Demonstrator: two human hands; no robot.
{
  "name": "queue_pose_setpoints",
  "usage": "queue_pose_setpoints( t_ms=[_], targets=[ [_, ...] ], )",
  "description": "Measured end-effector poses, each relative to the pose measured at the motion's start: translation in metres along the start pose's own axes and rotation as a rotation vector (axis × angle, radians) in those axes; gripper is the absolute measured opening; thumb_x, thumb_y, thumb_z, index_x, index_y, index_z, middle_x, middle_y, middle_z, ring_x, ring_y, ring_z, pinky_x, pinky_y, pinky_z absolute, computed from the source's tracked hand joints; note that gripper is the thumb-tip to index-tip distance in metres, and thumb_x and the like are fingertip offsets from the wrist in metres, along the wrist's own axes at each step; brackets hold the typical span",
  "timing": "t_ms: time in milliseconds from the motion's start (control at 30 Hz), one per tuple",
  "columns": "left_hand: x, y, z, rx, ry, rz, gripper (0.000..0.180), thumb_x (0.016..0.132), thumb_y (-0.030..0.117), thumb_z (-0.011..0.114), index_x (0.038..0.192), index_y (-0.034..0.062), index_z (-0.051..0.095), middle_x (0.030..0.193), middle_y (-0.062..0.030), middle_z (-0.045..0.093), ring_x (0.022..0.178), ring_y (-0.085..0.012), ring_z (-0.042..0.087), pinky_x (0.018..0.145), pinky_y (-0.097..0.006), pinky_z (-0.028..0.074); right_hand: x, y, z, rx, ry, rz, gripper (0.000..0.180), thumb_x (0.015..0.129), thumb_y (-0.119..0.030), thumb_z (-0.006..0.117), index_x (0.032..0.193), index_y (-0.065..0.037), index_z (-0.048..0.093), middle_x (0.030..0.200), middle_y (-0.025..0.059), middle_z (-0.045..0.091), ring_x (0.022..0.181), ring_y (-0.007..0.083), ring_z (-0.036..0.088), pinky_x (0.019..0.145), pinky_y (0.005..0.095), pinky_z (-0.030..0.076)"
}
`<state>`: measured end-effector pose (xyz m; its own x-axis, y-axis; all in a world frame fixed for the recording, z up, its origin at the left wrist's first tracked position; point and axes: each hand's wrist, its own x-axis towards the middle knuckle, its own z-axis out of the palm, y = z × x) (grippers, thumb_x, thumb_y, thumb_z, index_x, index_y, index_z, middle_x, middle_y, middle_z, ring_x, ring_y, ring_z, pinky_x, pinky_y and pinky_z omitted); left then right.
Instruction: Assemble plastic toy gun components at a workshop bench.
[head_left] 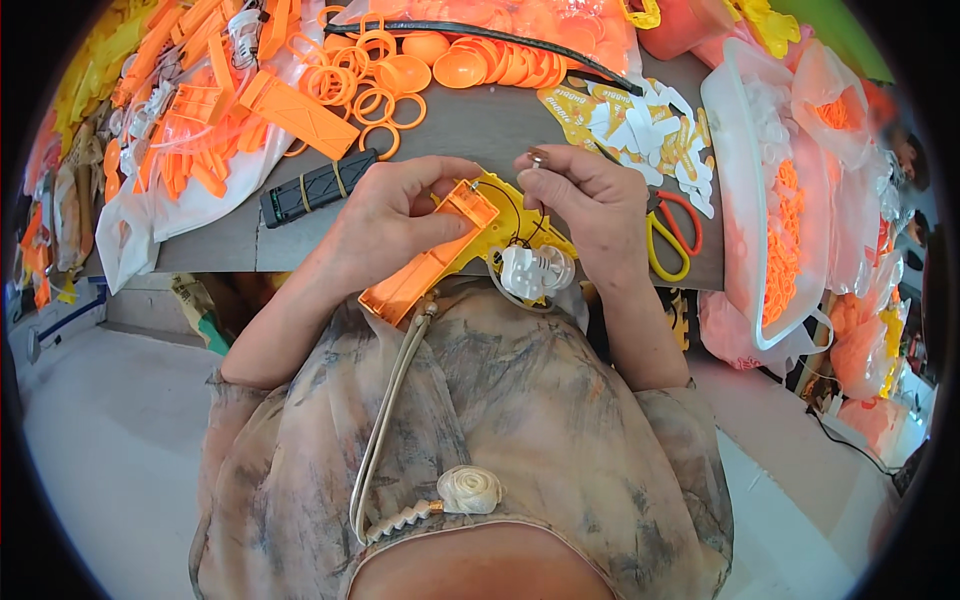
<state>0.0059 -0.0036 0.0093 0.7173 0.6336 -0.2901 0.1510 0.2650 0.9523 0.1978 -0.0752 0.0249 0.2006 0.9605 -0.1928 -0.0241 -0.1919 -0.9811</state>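
My left hand grips an orange and yellow plastic toy shell, long and open on one side, held just over the near edge of the grey table. My right hand pinches a thin black wire that loops out of the shell, fingers closed on it near the top. A white plastic gear part hangs at the shell's lower right, under my right hand.
Orange rings, orange strips in a clear bag, a black ribbed block, orange domes, white cut pieces, yellow-handled scissors and clear bags of orange and white parts crowd the table.
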Motion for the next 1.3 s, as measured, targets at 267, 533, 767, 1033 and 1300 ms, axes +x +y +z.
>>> queue_pose_setpoints(
  t_ms=[267,533,767,1033,1300],
  targets=[
    [-0.001,-0.003,-0.003,0.035,0.035,0.004,0.040,0.081,-0.003,0.060,0.119,-0.0099,0.053,0.096,-0.0106,0.066,0.085,-0.0104,0.063,0.074,-0.023,0.053,0.003,0.006,-0.005,-0.153,-0.043,0.037,0.022,0.089,-0.008,0.058,0.103,0.009,0.063,0.077,0.0022,0.060,0.079,0.0081,0.059,0.073,0.0215,0.048],
    [-0.002,0.003,-0.003,-0.025,-0.015,-0.022,0.040,0.082,-0.006,0.056,0.121,-0.0076,0.051,0.107,-0.0095,0.063,0.096,-0.0108,0.061,0.083,-0.024,0.051,0.005,0.002,-0.007,-0.149,-0.114,0.070,0.018,0.089,-0.008,0.059,0.099,0.006,0.064,0.080,0.0012,0.063,0.078,0.0059,0.058,0.070,0.0204,0.047],
    [-0.004,0.000,-0.001,-0.019,0.004,0.002,0.040,0.080,-0.003,0.058,0.119,-0.0083,0.053,0.094,-0.0075,0.065,0.077,-0.0048,0.057,0.067,-0.020,0.049,0.001,0.005,-0.019,-0.072,-0.228,0.056,0.014,0.086,-0.003,0.062,0.097,0.004,0.065,0.084,0.0011,0.064,0.077,0.0044,0.057,0.069,0.0180,0.046],
    [-0.004,-0.009,-0.001,0.378,0.109,0.214,0.038,0.075,0.003,0.062,0.112,-0.0047,0.060,0.082,-0.0106,0.062,0.067,-0.0148,0.058,0.061,-0.029,0.048,-0.006,-0.006,-0.008,-0.661,-0.256,-0.282,0.008,0.083,-0.006,0.059,0.087,0.000,0.058,0.082,0.0049,0.055,0.077,0.0164,0.054,0.067,0.0286,0.042],
    [-0.004,0.010,0.000,0.698,0.060,0.348,0.037,0.073,0.002,0.062,0.110,-0.0039,0.060,0.081,-0.0165,0.059,0.071,-0.0307,0.060,0.065,-0.036,0.049,-0.003,-0.011,-0.002,-0.953,-0.359,-0.555,0.008,0.076,-0.006,0.059,0.083,-0.001,0.056,0.081,0.0103,0.051,0.076,0.0280,0.051,0.067,0.0370,0.041]
  ],
)
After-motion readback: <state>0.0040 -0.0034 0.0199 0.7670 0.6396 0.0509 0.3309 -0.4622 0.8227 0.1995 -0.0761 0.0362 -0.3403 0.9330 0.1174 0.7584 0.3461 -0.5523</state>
